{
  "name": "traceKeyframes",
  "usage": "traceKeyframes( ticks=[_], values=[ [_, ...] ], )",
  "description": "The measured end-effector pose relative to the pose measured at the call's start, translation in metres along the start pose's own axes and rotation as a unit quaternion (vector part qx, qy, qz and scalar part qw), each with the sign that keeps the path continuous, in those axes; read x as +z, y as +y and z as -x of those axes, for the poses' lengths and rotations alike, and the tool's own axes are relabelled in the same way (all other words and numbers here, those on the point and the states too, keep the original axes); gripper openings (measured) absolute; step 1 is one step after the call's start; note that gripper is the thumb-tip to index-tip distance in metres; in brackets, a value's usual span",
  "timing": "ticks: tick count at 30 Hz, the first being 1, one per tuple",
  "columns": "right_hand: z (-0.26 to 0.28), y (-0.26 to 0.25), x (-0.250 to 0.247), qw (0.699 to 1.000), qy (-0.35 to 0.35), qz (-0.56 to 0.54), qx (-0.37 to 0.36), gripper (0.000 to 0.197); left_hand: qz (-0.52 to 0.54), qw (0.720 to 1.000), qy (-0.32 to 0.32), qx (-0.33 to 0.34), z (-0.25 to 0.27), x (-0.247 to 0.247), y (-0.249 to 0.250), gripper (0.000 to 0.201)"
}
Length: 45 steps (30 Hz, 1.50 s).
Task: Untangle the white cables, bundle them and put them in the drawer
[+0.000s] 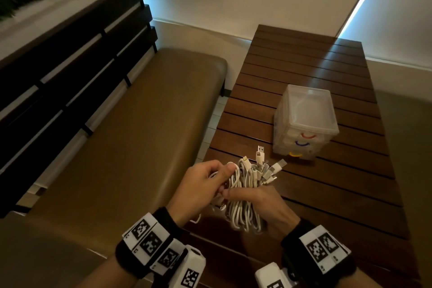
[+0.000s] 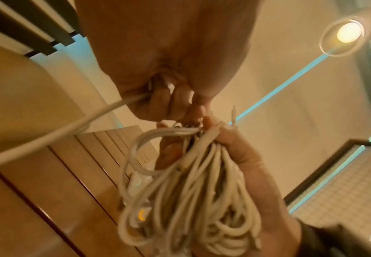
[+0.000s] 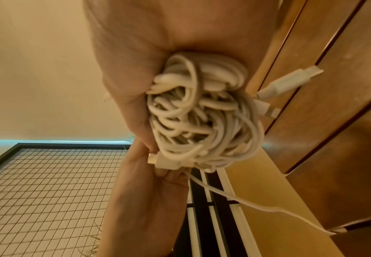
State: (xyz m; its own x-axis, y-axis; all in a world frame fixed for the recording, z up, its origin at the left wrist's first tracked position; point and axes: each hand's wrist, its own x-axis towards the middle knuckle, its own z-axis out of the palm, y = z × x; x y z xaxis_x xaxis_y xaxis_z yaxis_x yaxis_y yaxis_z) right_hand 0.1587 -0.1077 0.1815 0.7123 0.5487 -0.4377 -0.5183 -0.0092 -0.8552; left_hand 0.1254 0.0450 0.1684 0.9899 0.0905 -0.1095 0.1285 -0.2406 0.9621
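- The head view looks forward and down from above the near edge of the slatted table (image 1: 304,72).
- The left wrist view looks up, close along the left hand (image 2: 169,60).
- The right wrist view does likewise under the right hand (image 3: 169,43).
- All three share the white cables (image 1: 243,199).

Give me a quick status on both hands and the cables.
Right hand grips the white cable bundle. Left hand pinches one strand beside it. Drawer unit on the table, drawers shut. Nothing in the way.
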Motion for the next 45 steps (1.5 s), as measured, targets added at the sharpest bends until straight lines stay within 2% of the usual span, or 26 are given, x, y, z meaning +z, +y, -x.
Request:
traceKeyframes(
  ticks=[4,10,14,17,20,23,25,27,29,31,35,39,41,43,45],
  values=[
    [-0.001,0.0,-0.002,0.997,-0.013,-0.058,0.042,0.015,0.118,0.989,-0.052,-0.068,0.005,-0.003,0.004,0.036],
    [-0.005,0.013,-0.003,0.989,-0.003,-0.12,0.088,0.042,0.118,0.986,-0.062,-0.102,0.008,-0.004,-0.004,0.023],
    [-0.005,0.018,-0.012,0.986,-0.025,-0.133,0.1,0.046,0.204,0.968,-0.068,-0.127,0.015,-0.003,-0.001,0.019],
    [-0.005,0.016,-0.017,0.987,-0.031,-0.116,0.111,0.038,0.251,0.955,-0.064,-0.145,0.017,-0.004,-0.002,0.024],
    [-0.003,0.014,-0.018,0.987,-0.044,-0.1,0.117,0.023,0.247,0.957,-0.066,-0.139,0.017,-0.003,-0.004,0.022],
    [-0.001,0.014,-0.013,0.984,-0.064,-0.12,0.118,0.032,0.183,0.978,0.001,-0.097,0.02,0.005,-0.006,0.011],
    [-0.002,0.017,-0.007,0.979,-0.063,-0.148,0.123,0.048,0.118,0.989,0.079,-0.044,0.02,0.012,-0.011,0.01],
    [-0.004,0.019,0.0,0.973,-0.064,-0.185,0.119,0.051,0.059,0.986,0.155,-0.011,0.018,0.017,-0.017,0.013],
    [-0.006,0.02,0.005,0.966,-0.068,-0.223,0.11,0.044,0.015,0.98,0.199,-0.004,0.015,0.019,-0.018,0.025],
    [-0.007,0.021,0.008,0.962,-0.068,-0.243,0.103,0.05,0.018,0.978,0.208,-0.02,0.014,0.021,-0.019,0.042],
    [-0.007,0.025,0.005,0.964,-0.059,-0.238,0.101,0.05,0.061,0.981,0.169,-0.078,0.018,0.026,-0.022,0.059],
    [-0.008,0.03,0.002,0.977,-0.009,-0.186,0.103,0.05,0.113,0.976,0.052,-0.179,0.015,0.025,-0.017,0.05],
    [-0.005,0.025,0.002,0.987,0.014,-0.132,0.09,0.036,0.12,0.964,-0.007,-0.236,0.01,0.019,-0.017,0.047],
    [-0.005,0.019,-0.002,0.996,0.048,-0.066,0.044,0.011,0.091,0.96,-0.043,-0.26,0.01,0.014,-0.02,0.052],
    [-0.007,0.015,-0.003,0.999,0.053,-0.007,0.003,0.012,0.104,0.955,-0.081,-0.266,0.011,0.015,-0.024,0.06]
  ],
)
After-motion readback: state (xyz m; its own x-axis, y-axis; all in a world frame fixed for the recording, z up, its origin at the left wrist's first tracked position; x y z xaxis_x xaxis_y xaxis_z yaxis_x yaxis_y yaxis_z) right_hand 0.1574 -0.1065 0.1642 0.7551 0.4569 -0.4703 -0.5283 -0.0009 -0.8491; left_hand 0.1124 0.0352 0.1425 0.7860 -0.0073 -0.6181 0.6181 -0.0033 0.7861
